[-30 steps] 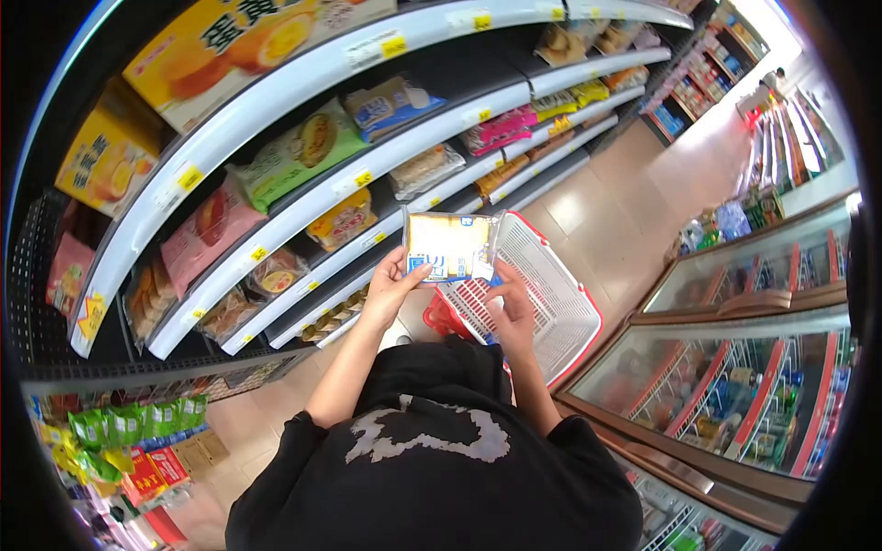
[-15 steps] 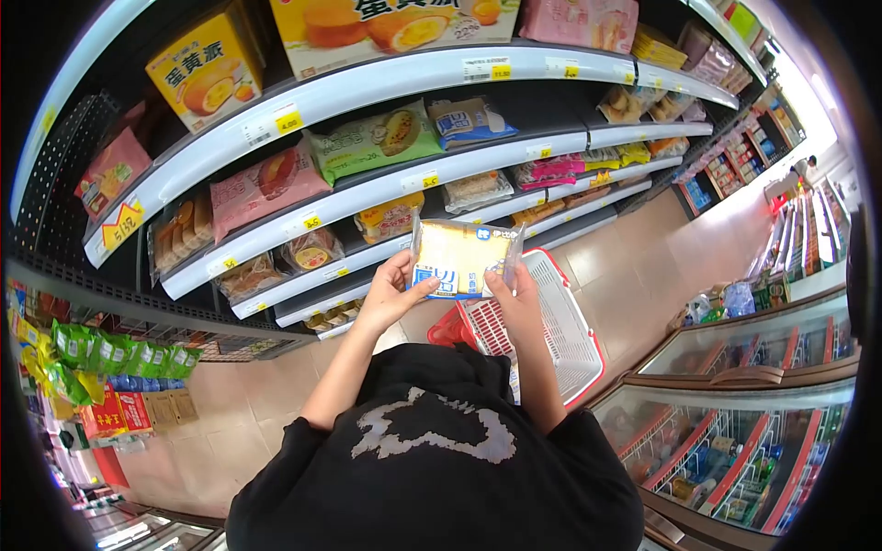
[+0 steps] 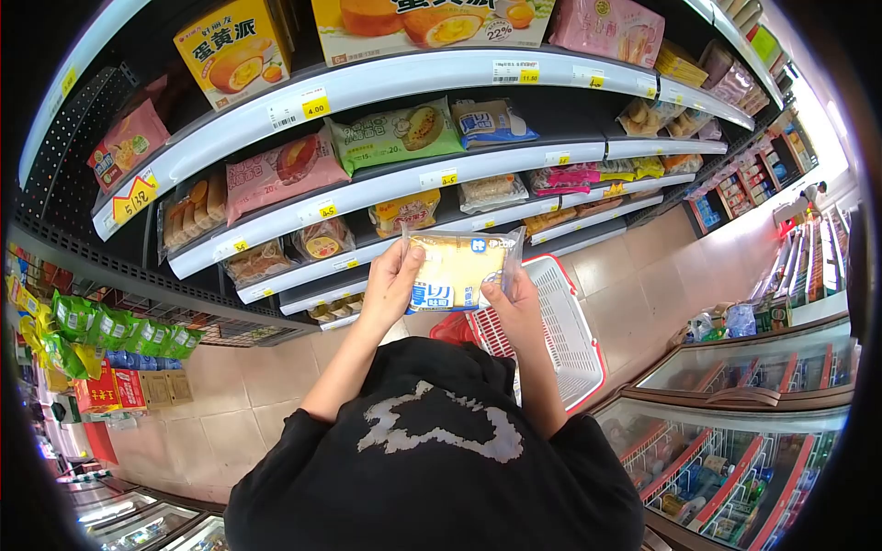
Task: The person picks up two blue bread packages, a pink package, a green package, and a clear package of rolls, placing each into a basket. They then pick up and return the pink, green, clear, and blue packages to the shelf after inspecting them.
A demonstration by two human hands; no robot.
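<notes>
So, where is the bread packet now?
Head view, centre: the bread packet is held between the left hand and right hand, just above the red basket.

Both hands hold a clear bread packet (image 3: 457,269) up before the snack shelves (image 3: 386,179): left hand (image 3: 390,283) at its left edge, right hand (image 3: 514,308) at its lower right corner. A red-and-white basket (image 3: 565,331) hangs just beneath.

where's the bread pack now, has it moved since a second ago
No, hardly. The bread pack still overlaps the rim of the basket, held by the left hand and right hand; only the camera swung along the shelves.
</notes>
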